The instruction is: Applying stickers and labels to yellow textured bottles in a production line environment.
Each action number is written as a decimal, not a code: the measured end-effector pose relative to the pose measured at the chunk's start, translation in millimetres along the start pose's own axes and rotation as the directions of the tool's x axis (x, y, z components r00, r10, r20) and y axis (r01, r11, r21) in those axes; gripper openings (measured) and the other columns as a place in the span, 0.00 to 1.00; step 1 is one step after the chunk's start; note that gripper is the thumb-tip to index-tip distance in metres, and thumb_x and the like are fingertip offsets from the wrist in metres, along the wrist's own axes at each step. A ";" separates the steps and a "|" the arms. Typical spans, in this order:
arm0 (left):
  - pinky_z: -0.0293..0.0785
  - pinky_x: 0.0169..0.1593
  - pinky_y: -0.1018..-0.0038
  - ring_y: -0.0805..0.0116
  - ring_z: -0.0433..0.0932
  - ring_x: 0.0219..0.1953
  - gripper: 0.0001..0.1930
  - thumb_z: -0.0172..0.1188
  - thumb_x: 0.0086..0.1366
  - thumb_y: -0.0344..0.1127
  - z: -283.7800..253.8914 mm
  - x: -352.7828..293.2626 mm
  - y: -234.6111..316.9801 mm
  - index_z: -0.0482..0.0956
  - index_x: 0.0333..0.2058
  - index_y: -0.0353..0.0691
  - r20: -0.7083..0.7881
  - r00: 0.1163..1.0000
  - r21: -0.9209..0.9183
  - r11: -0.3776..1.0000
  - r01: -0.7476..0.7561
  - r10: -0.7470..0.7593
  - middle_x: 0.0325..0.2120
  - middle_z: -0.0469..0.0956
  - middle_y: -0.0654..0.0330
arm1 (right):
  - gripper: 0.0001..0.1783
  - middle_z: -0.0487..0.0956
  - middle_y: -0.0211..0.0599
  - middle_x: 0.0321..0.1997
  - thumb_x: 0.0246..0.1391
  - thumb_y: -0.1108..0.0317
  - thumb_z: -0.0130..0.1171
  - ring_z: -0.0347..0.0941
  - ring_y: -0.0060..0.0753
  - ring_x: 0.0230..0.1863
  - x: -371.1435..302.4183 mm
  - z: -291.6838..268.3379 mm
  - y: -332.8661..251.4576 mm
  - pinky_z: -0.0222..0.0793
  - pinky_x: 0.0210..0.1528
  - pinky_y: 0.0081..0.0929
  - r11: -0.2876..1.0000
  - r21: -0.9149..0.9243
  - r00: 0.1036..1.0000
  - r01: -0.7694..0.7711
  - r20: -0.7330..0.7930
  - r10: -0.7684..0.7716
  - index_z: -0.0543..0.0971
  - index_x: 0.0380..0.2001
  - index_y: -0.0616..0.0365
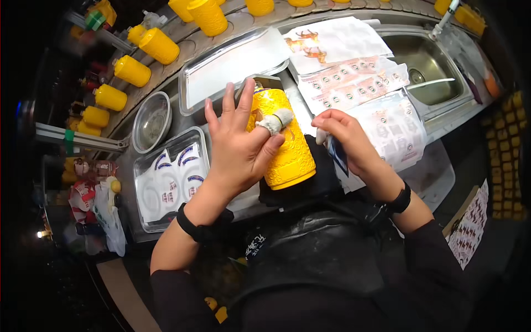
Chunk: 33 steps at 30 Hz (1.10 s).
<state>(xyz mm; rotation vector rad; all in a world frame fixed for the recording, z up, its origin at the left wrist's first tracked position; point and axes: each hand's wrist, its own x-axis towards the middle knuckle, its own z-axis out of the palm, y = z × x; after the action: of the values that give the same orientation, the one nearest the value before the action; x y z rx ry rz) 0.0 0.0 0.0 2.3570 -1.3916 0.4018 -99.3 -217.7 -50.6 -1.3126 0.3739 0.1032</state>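
Note:
A yellow embossed bottle (285,152) lies tilted on a black support (318,185) in front of me. My left hand (235,135) rests against its left side, fingers spread and stretched out. A white wrapping with a band (275,122) covers the left index finger, which presses on the bottle's face. A brownish-orange patch shows on the bottle beside that finger, partly hidden by my hand. To the bottle's right, my right hand (351,141) is closed in a pinch on a thin dark-blue flat piece (336,154), clear of the bottle. A white tip shows near its fingers.
Decal sheets (359,80) lie at the right, by a sink (423,69). A tray of white liquid (191,102), a metal bowl (151,123) and a tray of soaking decals (207,149) stand left. Several yellow bottles (159,46) line a conveyor (191,47) behind.

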 end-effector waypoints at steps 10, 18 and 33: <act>0.28 0.64 0.36 0.36 0.47 0.69 0.16 0.56 0.64 0.45 4.4 -25.0 17.4 0.83 0.46 0.50 0.079 0.995 -0.155 0.987 -0.052 0.065 0.67 0.52 0.41 | 0.18 0.75 0.30 0.40 0.49 0.78 0.60 0.72 0.16 0.39 16.2 25.8 -32.2 0.72 0.42 0.21 0.795 -0.118 0.783 0.596 -0.134 -0.607 0.72 0.45 0.60; 0.42 0.70 0.62 0.51 0.51 0.70 0.26 0.52 0.68 0.37 32.5 -51.2 9.8 0.64 0.62 0.31 -0.064 0.876 -0.780 0.571 0.255 -0.479 0.67 0.55 0.43 | 0.16 0.80 0.31 0.33 0.35 0.82 0.67 0.75 0.35 0.35 -13.7 18.1 -37.4 0.68 0.38 0.32 0.126 -0.369 0.336 0.921 0.587 -0.737 0.82 0.32 0.53; 0.55 0.68 0.67 0.59 0.56 0.68 0.36 0.54 0.66 0.24 34.8 -34.7 21.2 0.45 0.68 0.33 0.153 0.770 -0.988 -0.099 0.117 -0.619 0.67 0.53 0.47 | 0.10 0.78 0.44 0.30 0.43 0.71 0.64 0.77 0.46 0.34 65.0 61.7 -70.7 0.72 0.37 0.34 0.231 -0.596 0.460 0.769 0.264 -0.848 0.78 0.32 0.60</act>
<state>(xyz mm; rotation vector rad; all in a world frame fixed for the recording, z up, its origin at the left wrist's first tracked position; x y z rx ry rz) -33.1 1.7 -42.0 1.1211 -0.3062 -0.3096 -5.4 -185.9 6.1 -2.0925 -0.3763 -0.8514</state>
